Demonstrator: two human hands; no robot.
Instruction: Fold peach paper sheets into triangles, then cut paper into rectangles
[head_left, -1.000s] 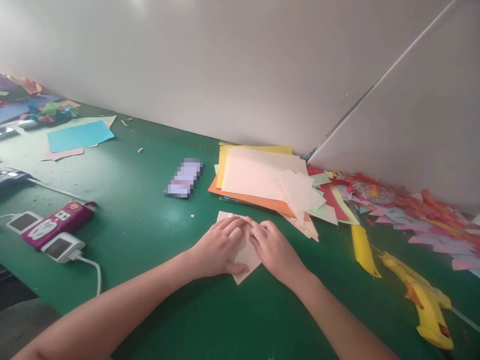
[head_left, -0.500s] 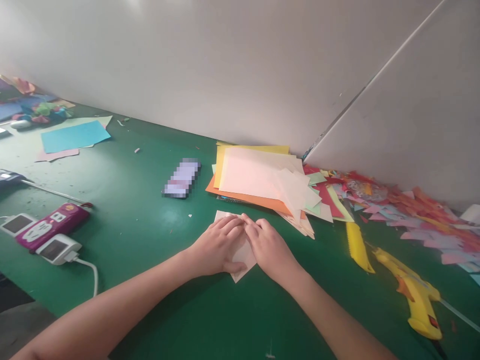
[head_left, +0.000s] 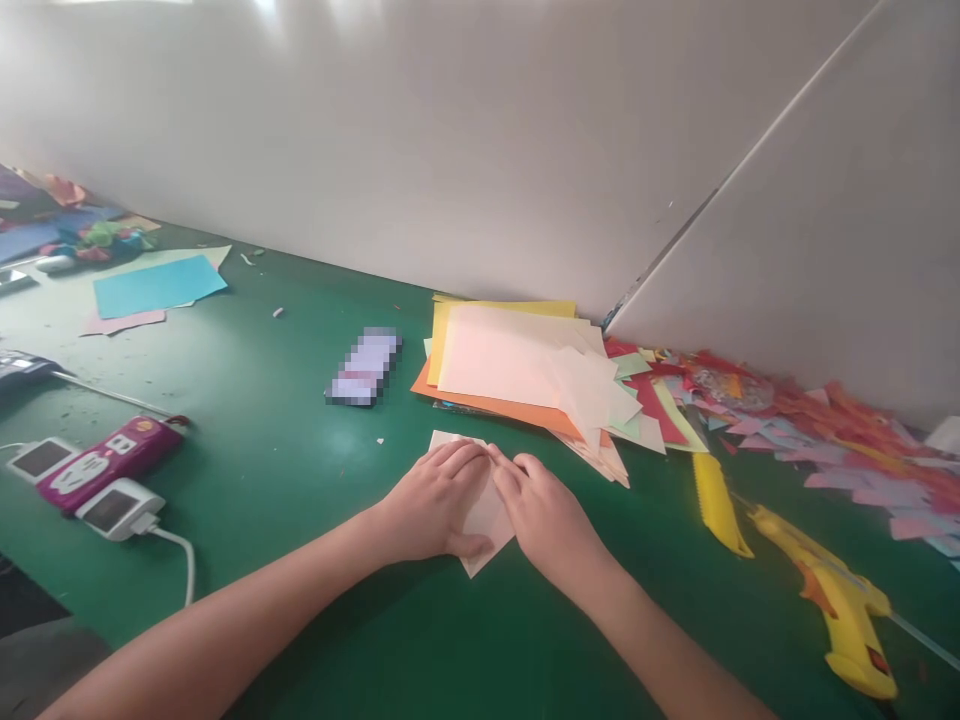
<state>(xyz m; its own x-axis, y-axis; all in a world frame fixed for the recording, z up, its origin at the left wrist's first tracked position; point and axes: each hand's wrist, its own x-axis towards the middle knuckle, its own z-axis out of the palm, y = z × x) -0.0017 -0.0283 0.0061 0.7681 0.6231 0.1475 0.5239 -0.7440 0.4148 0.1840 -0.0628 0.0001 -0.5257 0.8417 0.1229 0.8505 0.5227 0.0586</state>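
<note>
at the far left, a heap of colourful scraps [head_left: 101,240] lies on the green surface [head_left: 300,500], with a blue sheet [head_left: 159,287] resting over a pink sheet [head_left: 127,323] just nearer. below these sits a magenta power strip [head_left: 112,462], set at a slant, with a white adapter at each end; a white cable [head_left: 186,560] curves down from the nearer one. further right, a phone-like oblong [head_left: 366,366], its face blurred out, lies well apart from the hands.

in the middle, the left hand [head_left: 431,505] lies palm down over a small pale paper [head_left: 493,510], fingers stretched and close together, thumb spread away from them toward the near corner; they press on the sheet without gripping it. the paper lies flat with that corner toward the person. the right hand [head_left: 551,515] meets it at its right side, fingers bent and bunched, tips beside the left ones; whether they pinch the paper cannot be told.

behind the hands is a stack of coloured sheets [head_left: 510,355]. to the right lie a yellow cutter-like tool [head_left: 718,505], then a yellow glue gun [head_left: 832,590], with a strip of red and pink paper pieces [head_left: 847,450] behind them.
</note>
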